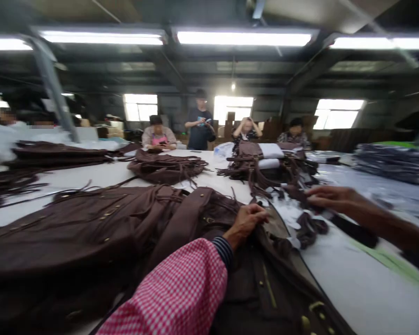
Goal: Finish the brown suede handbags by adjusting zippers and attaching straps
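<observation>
My left hand point(246, 223), in a pink checked sleeve with a striped cuff, reaches in from the lower left. Its fingers are pinched on the upper edge of a dark brown jacket point(265, 274) with brass-coloured snaps and a zip. A greyish inner side shows along that jacket's right edge. To the left, another brown jacket point(101, 228) with metal fittings and cords lies spread out. My right hand does not show. The bare forearm and hand point(335, 197) at the right, with a dark sleeve, appear to be a co-worker's, near small white tags and dark loops.
Folded brown garments point(160, 167) lie farther back on the white table point(335, 270). A pile of brown garments with white papers point(268, 156) stands behind my hand. Bagged dark garments point(398, 163) are stacked at right. Several people sit or stand across the table.
</observation>
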A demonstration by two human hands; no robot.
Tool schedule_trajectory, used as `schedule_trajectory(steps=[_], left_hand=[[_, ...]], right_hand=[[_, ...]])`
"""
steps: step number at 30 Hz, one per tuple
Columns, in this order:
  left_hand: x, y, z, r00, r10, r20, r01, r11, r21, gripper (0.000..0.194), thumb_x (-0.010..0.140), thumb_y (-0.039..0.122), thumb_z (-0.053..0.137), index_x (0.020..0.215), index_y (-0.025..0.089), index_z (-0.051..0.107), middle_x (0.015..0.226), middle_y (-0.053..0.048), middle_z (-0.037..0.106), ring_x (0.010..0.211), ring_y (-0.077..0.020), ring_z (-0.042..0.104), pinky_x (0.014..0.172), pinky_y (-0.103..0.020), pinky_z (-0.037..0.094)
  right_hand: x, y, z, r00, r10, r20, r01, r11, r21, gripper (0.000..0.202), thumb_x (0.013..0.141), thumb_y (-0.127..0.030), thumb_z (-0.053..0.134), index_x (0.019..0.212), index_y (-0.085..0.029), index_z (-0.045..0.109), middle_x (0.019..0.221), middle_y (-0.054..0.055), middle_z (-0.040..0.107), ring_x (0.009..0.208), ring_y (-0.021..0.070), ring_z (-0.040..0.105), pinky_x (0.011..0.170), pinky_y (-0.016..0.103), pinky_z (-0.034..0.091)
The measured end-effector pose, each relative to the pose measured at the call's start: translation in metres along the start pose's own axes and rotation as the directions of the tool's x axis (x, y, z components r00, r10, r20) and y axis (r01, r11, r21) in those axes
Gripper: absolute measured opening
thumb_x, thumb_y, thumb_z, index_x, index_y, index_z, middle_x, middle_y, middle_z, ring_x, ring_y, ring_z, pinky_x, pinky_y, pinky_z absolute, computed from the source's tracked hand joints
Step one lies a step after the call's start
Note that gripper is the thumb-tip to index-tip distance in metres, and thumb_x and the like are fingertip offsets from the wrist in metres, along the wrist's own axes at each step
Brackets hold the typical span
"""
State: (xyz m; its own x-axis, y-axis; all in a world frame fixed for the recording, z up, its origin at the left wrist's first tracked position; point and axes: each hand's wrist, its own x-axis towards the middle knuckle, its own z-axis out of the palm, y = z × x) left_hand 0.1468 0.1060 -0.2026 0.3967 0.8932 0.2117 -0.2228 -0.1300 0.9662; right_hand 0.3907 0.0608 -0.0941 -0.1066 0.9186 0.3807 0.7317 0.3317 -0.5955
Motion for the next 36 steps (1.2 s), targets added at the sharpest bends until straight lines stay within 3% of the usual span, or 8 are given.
schedule_trajectory(steps=[3, 8, 13, 18, 22, 27, 31, 36], left_hand=[[0.008, -0.003, -0.004, 1.000, 0.014, 0.025, -0.014, 1.000, -0.010, 0.035, 0.070, 0.044, 0.078, 0.073, 0.012, 0.064, 0.068, -0.004, 0.067, 0.063, -0.0110, 0.052, 0.065, -0.023, 0.039], [0.006, -0.001, -0.005, 0.999, 0.024, 0.031, -0.024, 1.000, 0.019, 0.033, 0.073, 0.043, 0.078, 0.072, 0.012, 0.065, 0.070, -0.004, 0.068, 0.063, -0.0106, 0.052, 0.064, -0.022, 0.038], [0.003, 0.003, -0.004, 1.000, 0.014, 0.008, -0.015, 0.998, 0.055, 0.033, 0.073, 0.043, 0.077, 0.072, 0.012, 0.066, 0.070, -0.004, 0.067, 0.064, -0.0109, 0.052, 0.065, -0.022, 0.039], [0.005, 0.001, -0.004, 1.000, 0.001, -0.002, -0.001, 0.996, 0.084, 0.034, 0.074, 0.045, 0.077, 0.075, 0.013, 0.067, 0.072, -0.004, 0.068, 0.063, -0.0111, 0.052, 0.064, -0.023, 0.038], [0.005, 0.000, -0.005, 1.000, 0.004, -0.014, -0.003, 0.994, 0.111, 0.033, 0.076, 0.045, 0.076, 0.076, 0.013, 0.068, 0.074, -0.005, 0.068, 0.066, -0.0123, 0.054, 0.067, -0.024, 0.039], [0.004, 0.003, -0.005, 1.000, 0.001, -0.001, -0.001, 0.992, 0.126, 0.032, 0.078, 0.044, 0.075, 0.076, 0.013, 0.067, 0.074, -0.005, 0.068, 0.066, -0.0121, 0.053, 0.068, -0.023, 0.040], [0.004, 0.007, -0.006, 1.000, -0.018, -0.003, 0.019, 0.989, 0.144, 0.033, 0.079, 0.045, 0.075, 0.077, 0.013, 0.067, 0.074, -0.004, 0.067, 0.066, -0.0117, 0.052, 0.066, -0.022, 0.039], [0.006, 0.008, -0.007, 0.995, -0.098, -0.025, 0.100, 0.990, 0.101, 0.038, 0.074, 0.050, 0.079, 0.079, 0.015, 0.065, 0.074, -0.001, 0.064, 0.063, -0.0107, 0.050, 0.059, -0.019, 0.038]], right_hand=[[0.006, 0.000, 0.007, 0.966, 0.074, 0.249, -0.140, 0.957, 0.256, 0.042, 0.078, -0.048, 0.073, 0.103, -0.016, 0.073, 0.077, 0.006, 0.072, 0.071, 0.0200, 0.067, 0.064, 0.031, 0.051], [0.024, 0.007, 0.048, 0.973, 0.043, 0.228, -0.113, 0.946, 0.303, 0.035, 0.075, -0.035, 0.069, 0.103, -0.015, 0.073, 0.076, 0.002, 0.069, 0.063, 0.0143, 0.059, 0.058, 0.026, 0.045], [0.018, 0.023, 0.070, 0.972, -0.049, 0.232, -0.021, 0.956, 0.291, 0.037, 0.072, -0.020, 0.062, 0.108, -0.016, 0.069, 0.091, 0.005, 0.071, 0.076, 0.0174, 0.063, 0.067, 0.028, 0.048], [0.010, 0.031, 0.079, 0.950, -0.131, 0.284, 0.073, 0.976, 0.204, 0.065, 0.068, -0.008, 0.055, 0.132, -0.020, 0.056, 0.104, 0.004, 0.068, 0.078, 0.0157, 0.062, 0.067, 0.026, 0.047], [0.006, 0.031, 0.087, 0.957, -0.087, 0.278, 0.015, 0.968, 0.250, 0.074, 0.070, -0.009, 0.056, 0.143, -0.022, 0.044, 0.108, 0.005, 0.065, 0.083, 0.0166, 0.061, 0.066, 0.026, 0.046], [0.009, 0.025, 0.084, 0.975, -0.045, 0.219, 0.002, 0.982, 0.190, 0.072, 0.066, -0.007, 0.054, 0.138, -0.019, 0.049, 0.104, 0.004, 0.064, 0.073, 0.0142, 0.056, 0.063, 0.024, 0.041], [0.005, 0.018, 0.077, 0.983, -0.034, 0.182, 0.028, 0.999, 0.040, 0.071, 0.064, -0.005, 0.054, 0.132, -0.026, 0.055, 0.101, 0.002, 0.066, 0.074, 0.0156, 0.055, 0.067, 0.026, 0.036], [-0.004, 0.019, 0.090, 0.986, 0.029, 0.165, -0.045, 0.994, 0.095, 0.062, 0.063, -0.008, 0.059, 0.123, -0.025, 0.060, 0.088, 0.001, 0.064, 0.077, 0.0193, 0.056, 0.068, 0.028, 0.035]])
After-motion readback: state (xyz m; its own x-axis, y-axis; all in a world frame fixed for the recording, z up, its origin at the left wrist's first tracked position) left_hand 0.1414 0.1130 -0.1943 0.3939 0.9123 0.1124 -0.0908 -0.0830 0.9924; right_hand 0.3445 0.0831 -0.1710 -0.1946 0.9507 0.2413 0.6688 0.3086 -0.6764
